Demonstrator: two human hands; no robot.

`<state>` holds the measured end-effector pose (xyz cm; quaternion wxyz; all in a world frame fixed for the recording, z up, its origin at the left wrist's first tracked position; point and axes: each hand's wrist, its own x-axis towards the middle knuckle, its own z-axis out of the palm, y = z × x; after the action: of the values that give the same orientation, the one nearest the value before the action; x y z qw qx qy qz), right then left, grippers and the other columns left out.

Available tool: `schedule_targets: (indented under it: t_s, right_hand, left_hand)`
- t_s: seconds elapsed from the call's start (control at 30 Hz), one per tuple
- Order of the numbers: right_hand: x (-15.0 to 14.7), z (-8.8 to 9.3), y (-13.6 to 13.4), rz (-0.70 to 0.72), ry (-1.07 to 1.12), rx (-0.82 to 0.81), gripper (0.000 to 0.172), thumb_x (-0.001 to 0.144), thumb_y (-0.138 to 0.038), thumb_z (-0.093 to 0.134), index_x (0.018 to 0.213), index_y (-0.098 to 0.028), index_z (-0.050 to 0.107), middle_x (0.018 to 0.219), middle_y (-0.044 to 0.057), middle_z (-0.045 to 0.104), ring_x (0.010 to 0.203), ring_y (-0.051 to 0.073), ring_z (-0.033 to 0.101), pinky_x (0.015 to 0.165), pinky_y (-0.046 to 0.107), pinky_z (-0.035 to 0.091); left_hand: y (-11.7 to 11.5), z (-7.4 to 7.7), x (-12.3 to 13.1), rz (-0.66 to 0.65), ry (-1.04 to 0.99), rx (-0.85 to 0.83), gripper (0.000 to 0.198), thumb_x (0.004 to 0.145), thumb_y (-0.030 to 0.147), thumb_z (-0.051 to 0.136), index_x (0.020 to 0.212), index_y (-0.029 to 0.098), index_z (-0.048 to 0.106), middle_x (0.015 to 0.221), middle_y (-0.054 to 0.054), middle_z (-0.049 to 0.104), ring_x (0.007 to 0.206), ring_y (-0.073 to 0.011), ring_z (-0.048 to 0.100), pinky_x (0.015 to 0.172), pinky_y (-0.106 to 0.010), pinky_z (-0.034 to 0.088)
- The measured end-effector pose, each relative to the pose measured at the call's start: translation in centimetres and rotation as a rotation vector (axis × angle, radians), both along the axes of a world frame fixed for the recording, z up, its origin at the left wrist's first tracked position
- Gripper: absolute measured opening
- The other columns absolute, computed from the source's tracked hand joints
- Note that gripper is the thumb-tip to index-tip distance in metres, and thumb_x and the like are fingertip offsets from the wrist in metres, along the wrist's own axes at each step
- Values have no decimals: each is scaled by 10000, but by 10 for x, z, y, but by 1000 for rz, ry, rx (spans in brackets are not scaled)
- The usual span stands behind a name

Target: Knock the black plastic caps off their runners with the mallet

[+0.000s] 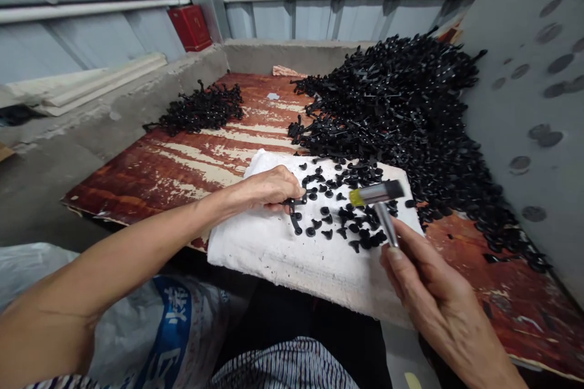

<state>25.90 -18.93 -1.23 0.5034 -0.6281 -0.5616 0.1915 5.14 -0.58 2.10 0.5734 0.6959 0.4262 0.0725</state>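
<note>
In the head view my left hand point(279, 187) is closed on a black branched plastic piece point(293, 214), held low over the white cloth. Round caps stand at the ends of its arms. My right hand point(417, 279) grips the metal handle of a small hammer point(376, 192), whose head has a yellow face on the left and a dark one on the right. The hammer head is raised over the cloth, to the right of my left hand. Several loose black mushroom-shaped plastic parts point(343, 232) lie scattered beneath and around it.
The folded white cloth point(255, 255) lies on a worn red-brown board point(132, 164). A large heap of black plastic pieces point(401, 97) rises at the back right against a grey panel point(524, 85). A smaller pile point(201, 108) sits back left. A printed sack point(168, 328) stands below.
</note>
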Motion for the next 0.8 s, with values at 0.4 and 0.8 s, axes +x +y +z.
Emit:
schedule_targets:
  t_s: [0.4,0.8]
  right_hand:
    - [-2,16,46,243,-607,117,555,899,-143,408,1446,-219,462,789,49,659,555,171,598,527,301,543]
    - [-8,28,52,243,-660,124,520,872,-156,423,1372,-215,555,697,27,575,440,142,448,419,268,438]
  left_hand:
    - [2,3,4,19,31,-70,250,755,134,545,506,147,528,409,17,539,259,-36,360,271,-150,198]
    - [-4,2,3,38,33,-56,282,772,125,533,490,138,532,400,8,530,255,-31,337,277,-155,173]
